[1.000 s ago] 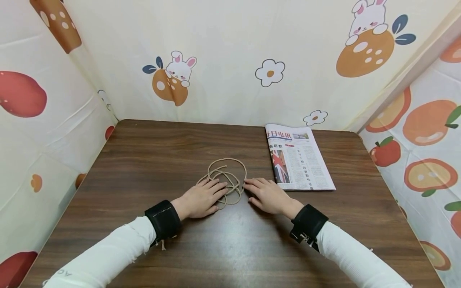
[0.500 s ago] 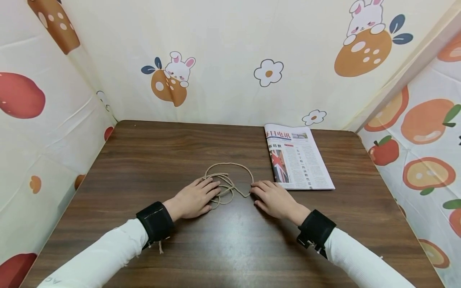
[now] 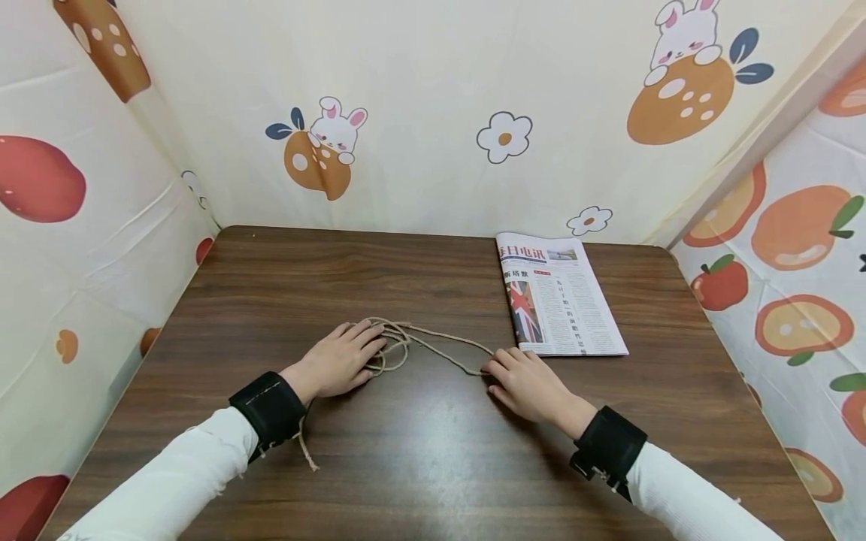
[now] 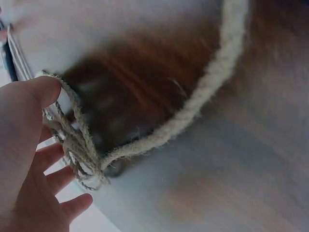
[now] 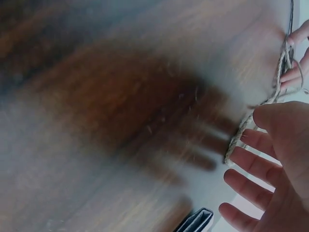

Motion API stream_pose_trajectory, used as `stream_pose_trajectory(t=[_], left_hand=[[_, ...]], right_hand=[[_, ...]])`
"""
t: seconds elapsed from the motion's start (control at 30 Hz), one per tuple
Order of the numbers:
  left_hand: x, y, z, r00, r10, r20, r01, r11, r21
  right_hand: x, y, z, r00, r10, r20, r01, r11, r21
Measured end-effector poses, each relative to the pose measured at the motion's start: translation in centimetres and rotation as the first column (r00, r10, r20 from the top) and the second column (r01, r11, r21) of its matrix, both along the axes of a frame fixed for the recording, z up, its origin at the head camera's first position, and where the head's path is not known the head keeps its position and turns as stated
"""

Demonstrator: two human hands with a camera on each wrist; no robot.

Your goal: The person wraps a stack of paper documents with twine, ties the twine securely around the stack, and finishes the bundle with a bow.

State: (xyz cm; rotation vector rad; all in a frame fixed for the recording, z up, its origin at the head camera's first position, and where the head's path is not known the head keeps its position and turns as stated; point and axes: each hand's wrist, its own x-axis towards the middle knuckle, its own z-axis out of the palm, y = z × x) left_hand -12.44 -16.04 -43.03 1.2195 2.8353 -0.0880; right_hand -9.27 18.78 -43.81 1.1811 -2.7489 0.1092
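A thin beige rope [image 3: 446,336] lies on the brown wooden table. Several loops of it are bunched at the fingertips of my left hand [image 3: 334,361], and two strands run rightward to my right hand [image 3: 531,385]. The left hand rests palm down on the bunch; in the left wrist view its fingers [image 4: 63,180] are spread and fairly straight behind the rope, the thumb touching a strand. Fingertips of the right hand press the rope's looped end; in the right wrist view that bend [image 5: 229,157] lies at spread fingers. A loose rope end [image 3: 310,457] shows below the left wrist.
A folded newspaper [image 3: 568,300] lies behind and right of the right hand, close to its fingers. Cream and fruit-printed cloth walls [image 3: 419,98] bound the table [image 3: 419,481] at the back and sides. Black bands [image 3: 269,412] circle both wrists.
My hands have moved apart, the left leftward and the right to the right and nearer me. The round rope loop between them has stretched into two long strands. The loose end shows longer.
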Motion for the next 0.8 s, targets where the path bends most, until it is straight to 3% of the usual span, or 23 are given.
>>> stream_pose_trajectory(t=[0.43,0.63,0.8], left_hand=[[-2.1,-0.5,0.2,0.997,0.083,0.002,-0.083,0.997,0.003],[-1.9,-0.2,0.9,0.998,0.066,0.022,-0.067,0.996,0.053],[-1.2,1.0,1.8,1.0,0.013,-0.003,-0.012,0.995,0.104]], right_hand=[[2.2,-0.4,0.0,0.999,0.042,0.007,-0.042,0.999,-0.025],[2.1,-0.6,0.4,0.999,0.05,0.003,-0.049,0.998,-0.03],[0.8,-0.8,1.1,0.999,0.046,-0.017,-0.047,0.997,-0.061]])
